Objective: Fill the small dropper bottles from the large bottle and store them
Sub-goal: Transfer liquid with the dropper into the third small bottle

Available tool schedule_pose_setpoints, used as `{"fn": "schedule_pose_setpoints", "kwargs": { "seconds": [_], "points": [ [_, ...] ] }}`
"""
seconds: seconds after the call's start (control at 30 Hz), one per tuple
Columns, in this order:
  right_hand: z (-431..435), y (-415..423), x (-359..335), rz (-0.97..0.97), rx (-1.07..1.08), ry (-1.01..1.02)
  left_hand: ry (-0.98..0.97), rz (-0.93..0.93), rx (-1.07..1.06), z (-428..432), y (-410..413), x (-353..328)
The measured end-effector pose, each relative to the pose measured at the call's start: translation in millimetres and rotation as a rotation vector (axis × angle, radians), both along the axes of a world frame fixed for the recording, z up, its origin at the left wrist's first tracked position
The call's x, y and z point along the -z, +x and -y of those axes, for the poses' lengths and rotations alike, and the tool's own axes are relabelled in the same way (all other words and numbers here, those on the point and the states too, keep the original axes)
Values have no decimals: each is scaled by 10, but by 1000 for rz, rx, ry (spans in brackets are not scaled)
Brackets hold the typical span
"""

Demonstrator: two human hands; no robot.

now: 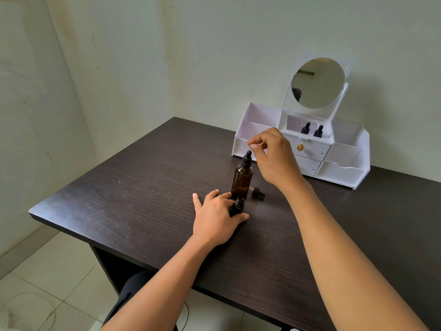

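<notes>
- left hand (214, 216): low, palm down, outer fingers spread forward
- its thumb and forefinger sit either side of a small bottle (238, 204), holding it
- left forearm (162, 278): bare, enters bottom centre, wrist straight
- right hand (269, 154): raised, wrist flexed down, fingers curled, thumb and forefinger tips pinched, nothing visible between them
- right forearm (338, 247): bare, enters bottom right

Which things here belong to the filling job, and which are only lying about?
Job: large amber bottle; small bottle in the left hand; loose dropper cap; two stored bottles; white organizer.
Just there: round mirror; drawer with gold knob.
</notes>
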State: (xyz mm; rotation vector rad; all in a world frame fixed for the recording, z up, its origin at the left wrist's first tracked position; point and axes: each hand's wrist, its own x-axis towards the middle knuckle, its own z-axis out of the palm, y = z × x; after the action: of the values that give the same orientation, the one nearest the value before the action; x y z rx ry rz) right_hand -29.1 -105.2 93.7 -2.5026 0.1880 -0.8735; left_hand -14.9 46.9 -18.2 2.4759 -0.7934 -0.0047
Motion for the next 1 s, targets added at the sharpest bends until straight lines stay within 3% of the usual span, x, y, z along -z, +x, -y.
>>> {"fn": "schedule_pose_setpoints", "kwargs": {
  "seconds": [0.27, 1.0],
  "points": [
    [-17, -83, 18, -105, -12, 19, 2, 5, 0, 10, 2, 4],
    [-13, -60, 69, -107, -19, -49, 4, 3, -1, 4, -8, -5]
  ]
}}
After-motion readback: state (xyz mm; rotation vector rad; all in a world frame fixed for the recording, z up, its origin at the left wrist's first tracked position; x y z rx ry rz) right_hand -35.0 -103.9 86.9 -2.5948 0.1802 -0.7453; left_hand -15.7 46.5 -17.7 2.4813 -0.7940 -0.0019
